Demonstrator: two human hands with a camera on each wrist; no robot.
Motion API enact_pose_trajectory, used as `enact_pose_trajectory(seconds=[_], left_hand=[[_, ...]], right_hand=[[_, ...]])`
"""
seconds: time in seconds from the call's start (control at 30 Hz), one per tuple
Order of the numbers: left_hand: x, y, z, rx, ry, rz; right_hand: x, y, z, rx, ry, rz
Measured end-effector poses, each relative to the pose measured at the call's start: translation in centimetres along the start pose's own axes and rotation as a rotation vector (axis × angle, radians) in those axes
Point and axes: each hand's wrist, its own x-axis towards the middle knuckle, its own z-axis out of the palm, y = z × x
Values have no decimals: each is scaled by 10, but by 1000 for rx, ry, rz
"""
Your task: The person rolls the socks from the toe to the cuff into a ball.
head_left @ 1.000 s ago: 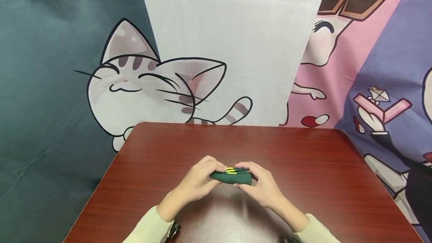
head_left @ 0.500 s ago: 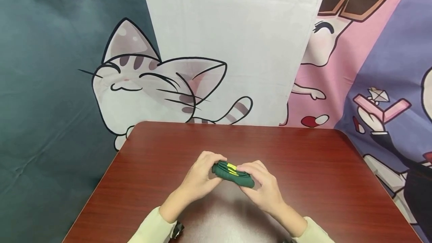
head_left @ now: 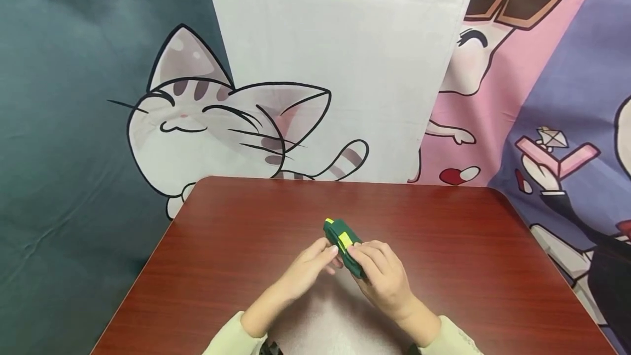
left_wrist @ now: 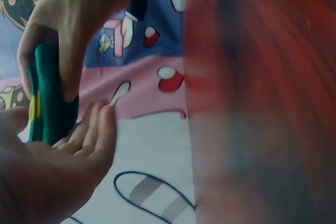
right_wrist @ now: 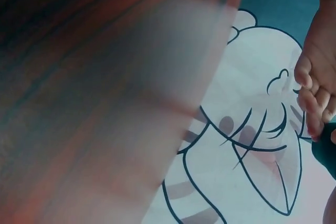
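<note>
A dark green folded cloth bundle [head_left: 354, 233] with yellow stripes stands tilted above the table, its upper end pointing to the far left. My right hand [head_left: 384, 275] grips its near end, thumb and fingers on either side. My left hand [head_left: 308, 270] is at the bundle's left side, its thumb and fingertips at the lower left edge, whether touching I cannot fully tell. In the left wrist view the green bundle [left_wrist: 52, 95] hangs from the right hand [left_wrist: 79, 19], beside the left hand's extended fingers [left_wrist: 94, 135]. Only a corner of the cloth [right_wrist: 325, 153] shows in the right wrist view.
A reddish-brown wooden table [head_left: 236, 212] with rounded far corners lies under both hands. Behind it hangs a printed cloth backdrop [head_left: 325, 26] with a cartoon cat and figures. Pale sleeves [head_left: 234, 338] end at the wrists.
The bundle has turned from lying crosswise between both hands to pointing away at a slant. My left hand has let go of its left end and moved lower; the right hand still grips it.
</note>
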Motion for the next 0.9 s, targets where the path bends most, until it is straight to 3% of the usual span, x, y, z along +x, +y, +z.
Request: enact_pose_trajectory(seconds=[0.1, 0.23, 0.47, 0.67, 0.9], left_hand=[[2, -1, 5, -93, 27, 22], [4, 0, 6, -142, 48, 43], [6, -1, 3, -210, -3, 94], [6, 1, -1, -277, -64, 150], [6, 3, -2, -184, -44, 151]], right_hand=[[3, -2, 2, -27, 2, -36], [7, -7, 2, -54, -1, -67], [9, -11, -1, -42, 10, -71], [8, -13, -4, 34, 24, -71], [7, -12, -8, 79, 45, -53]])
